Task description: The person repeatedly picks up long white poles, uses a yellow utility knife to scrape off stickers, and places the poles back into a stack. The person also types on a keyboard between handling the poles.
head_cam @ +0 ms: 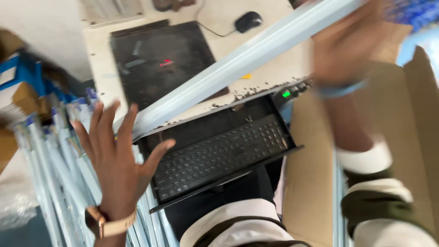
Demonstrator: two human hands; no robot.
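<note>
My right hand [347, 45] grips the upper end of a long pale blue-white box [238, 64] that slants from the top right down toward the left. My left hand [116, 151] is open with fingers spread, just below the lower end of that box and apart from it. It hovers over a bundle of several similar long boxes [59, 164] with blue caps. A watch with a tan strap sits on my left wrist, a blue band on my right.
A worn white desk [103, 50] carries a dark mat [160, 59] and a black mouse [248, 20]. A black keyboard [224, 155] lies on a pulled-out tray. An open cardboard carton [311, 183] stands at the right. A blue crate [23, 73] is at the left.
</note>
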